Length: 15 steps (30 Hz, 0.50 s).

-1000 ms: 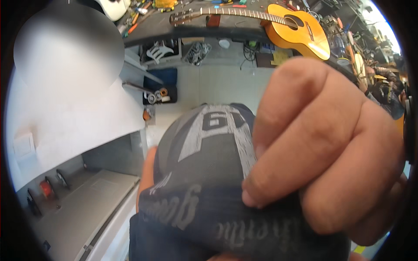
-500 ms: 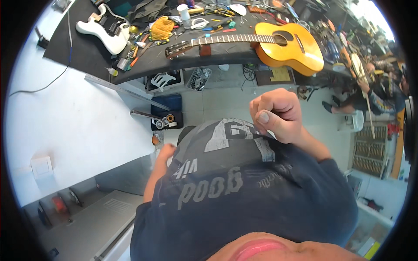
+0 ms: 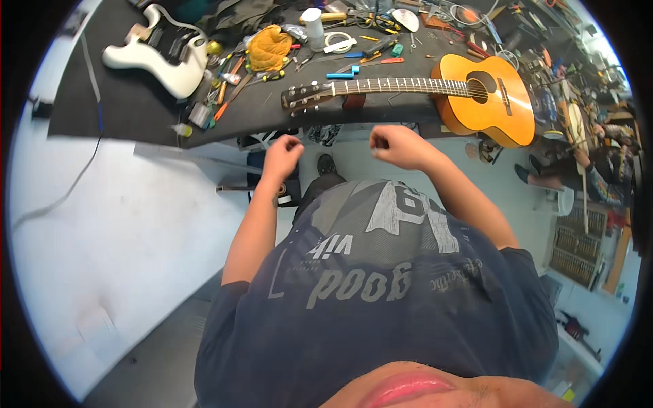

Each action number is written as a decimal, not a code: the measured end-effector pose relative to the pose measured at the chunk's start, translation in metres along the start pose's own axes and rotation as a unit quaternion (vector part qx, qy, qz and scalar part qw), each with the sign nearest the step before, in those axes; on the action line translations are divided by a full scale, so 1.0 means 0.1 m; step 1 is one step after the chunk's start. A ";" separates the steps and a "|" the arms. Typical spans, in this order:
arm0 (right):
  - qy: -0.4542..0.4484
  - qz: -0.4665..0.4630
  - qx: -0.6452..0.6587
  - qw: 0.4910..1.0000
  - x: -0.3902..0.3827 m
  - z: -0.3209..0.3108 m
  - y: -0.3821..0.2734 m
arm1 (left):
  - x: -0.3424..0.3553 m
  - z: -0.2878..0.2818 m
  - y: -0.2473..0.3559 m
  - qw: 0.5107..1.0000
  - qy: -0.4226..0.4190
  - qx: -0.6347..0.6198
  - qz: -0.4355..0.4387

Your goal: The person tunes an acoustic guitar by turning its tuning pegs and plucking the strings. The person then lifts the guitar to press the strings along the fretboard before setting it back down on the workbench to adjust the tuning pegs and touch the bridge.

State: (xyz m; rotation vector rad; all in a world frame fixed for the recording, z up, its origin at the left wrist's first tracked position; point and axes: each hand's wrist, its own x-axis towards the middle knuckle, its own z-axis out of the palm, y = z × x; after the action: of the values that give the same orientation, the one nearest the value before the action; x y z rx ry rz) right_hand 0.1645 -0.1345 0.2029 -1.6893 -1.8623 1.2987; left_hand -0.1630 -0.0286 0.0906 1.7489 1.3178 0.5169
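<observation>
An acoustic guitar (image 3: 488, 85) with an orange-yellow body lies face up on the dark workbench (image 3: 258, 112), its neck pointing left. Under the neck, near the headstock, is a small dark reddish block (image 3: 353, 101). My right hand (image 3: 400, 147) is in the air just short of the bench edge, below the neck, fingers curled in. My left hand (image 3: 281, 159) hovers below the headstock, its fingers also curled. Neither hand touches the guitar. Whether anything small is inside the fingers is hidden.
A white electric guitar body (image 3: 160, 54) lies at the bench's left. Behind the acoustic neck are a yellow cloth (image 3: 269, 49), a white bottle (image 3: 313, 28), pliers and several tools. At far right another person (image 3: 605, 173) holds a guitar neck. A white surface (image 3: 115, 224) stands to my left.
My left hand has come up from beside my body to near the bench edge. My right hand has moved forward, away from my chest. The bench now appears closer.
</observation>
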 end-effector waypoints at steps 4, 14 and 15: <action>0.211 0.173 0.105 0.956 0.74 0.43 0.92 | 1.02 -0.07 -0.25 0.946 0.036 -0.252 -0.203; 0.289 0.276 0.104 0.911 1.70 0.60 1.03 | 1.68 -0.31 -0.34 0.879 -0.117 -0.328 -0.326; 0.308 0.270 0.088 0.908 1.77 0.58 1.04 | 1.76 -0.32 -0.31 0.882 -0.108 -0.333 -0.314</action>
State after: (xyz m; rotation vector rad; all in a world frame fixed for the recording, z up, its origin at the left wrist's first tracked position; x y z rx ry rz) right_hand 0.1415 -0.0083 0.0323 -2.2539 -0.9257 0.8861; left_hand -0.1416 0.1475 0.0535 0.7276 1.2545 0.3249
